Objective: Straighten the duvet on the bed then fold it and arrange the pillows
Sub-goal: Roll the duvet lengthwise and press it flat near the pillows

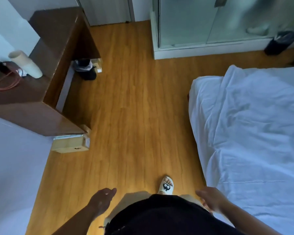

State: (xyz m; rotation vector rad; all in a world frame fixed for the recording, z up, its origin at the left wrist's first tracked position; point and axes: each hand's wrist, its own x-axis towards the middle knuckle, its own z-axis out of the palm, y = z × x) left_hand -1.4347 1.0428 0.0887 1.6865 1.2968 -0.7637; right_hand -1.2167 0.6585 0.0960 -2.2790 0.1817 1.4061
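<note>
A white duvet (258, 126) lies rumpled over the bed (198, 106) on the right, its edge hanging down the near side. No pillows show. My left hand (103, 198) hangs low over the wooden floor with relaxed fingers, holding nothing. My right hand (210, 199) is also empty, fingers loosely spread, just left of the duvet's hanging edge and not touching it. One foot in a white slipper (166, 185) steps forward between the hands.
A brown desk (61, 53) stands at the left with a cream vase (26, 64) and an orange cable on it. A wooden box (70, 144) and a dark bin (85, 69) sit on the floor beside it. A glass partition (185, 22) and a black bin (280, 43) are ahead.
</note>
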